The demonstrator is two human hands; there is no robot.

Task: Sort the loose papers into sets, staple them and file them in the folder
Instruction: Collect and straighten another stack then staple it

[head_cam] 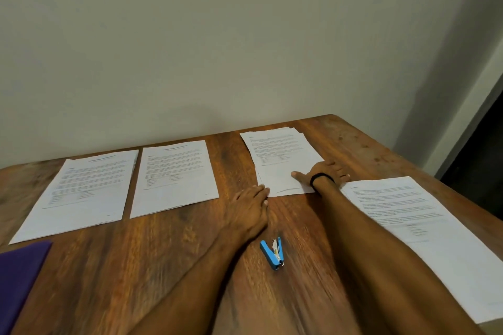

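Since 4 piles of printed sheets lie in a row on the table point(163, 266), sorting looks largely done. No staple shows on any pile, so stapling and filing seem left.

The right hand point(324, 174) lies flat, fingers spread, on the near right part of the held pile point(280, 155), whose sheets fan unevenly at the far edge. The left hand point(250, 204) touches that pile's near left corner with its fingertips; blur hides whether it pinches.

The stapler point(268, 253) lies hinged open between the forearms, nearer the person than both hands. The folder point(19, 275) sits well left of the left hand.

The middle-left pile point(174, 177) and the far-left pile point(79, 193) lie left of the left hand. The right pile point(424, 234) lies just beside the right forearm, reaching the table's right edge. Bare wood behind the hands gives room to draw the pile back; the wall point(245, 35) closes the far side.
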